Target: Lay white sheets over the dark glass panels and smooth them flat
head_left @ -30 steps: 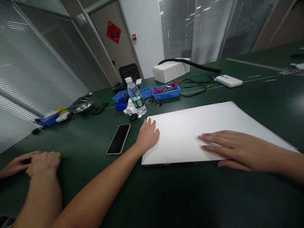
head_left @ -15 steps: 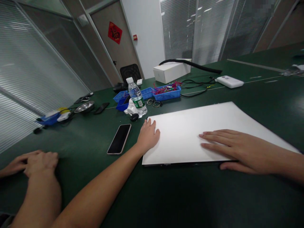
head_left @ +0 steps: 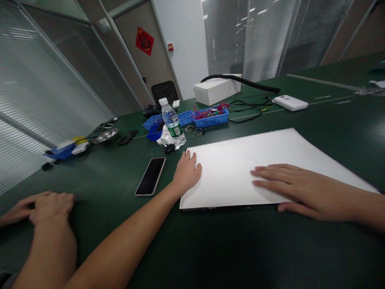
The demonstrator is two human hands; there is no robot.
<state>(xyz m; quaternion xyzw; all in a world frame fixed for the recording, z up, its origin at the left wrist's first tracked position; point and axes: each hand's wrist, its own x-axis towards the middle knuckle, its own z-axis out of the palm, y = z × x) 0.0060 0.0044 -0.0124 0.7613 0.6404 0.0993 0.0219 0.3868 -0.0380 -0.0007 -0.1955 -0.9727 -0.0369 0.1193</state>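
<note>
A large flat white panel [head_left: 234, 168] lies on the green table, with a dark layer showing under its near edge. My left hand [head_left: 188, 171] rests open on the panel's left edge, fingers pointing away from me. Across the panel's right part my right hand [head_left: 296, 188] lies flat, its fingers stretched to the left and the thumb by the near edge. Left of my left hand is a smartphone [head_left: 150, 176] with a black screen. A clear water bottle [head_left: 173, 124] with a green label stands past the panel's left corner.
Another person's hands [head_left: 49, 206] rest on the table [head_left: 105, 224] at the left. Beyond the panel are glasses [head_left: 195, 130], a blue basket of coloured wires [head_left: 212, 117], a white box [head_left: 218, 91], black cables [head_left: 248, 108] and a white device [head_left: 290, 102]. A metal bowl [head_left: 106, 136] sits far left.
</note>
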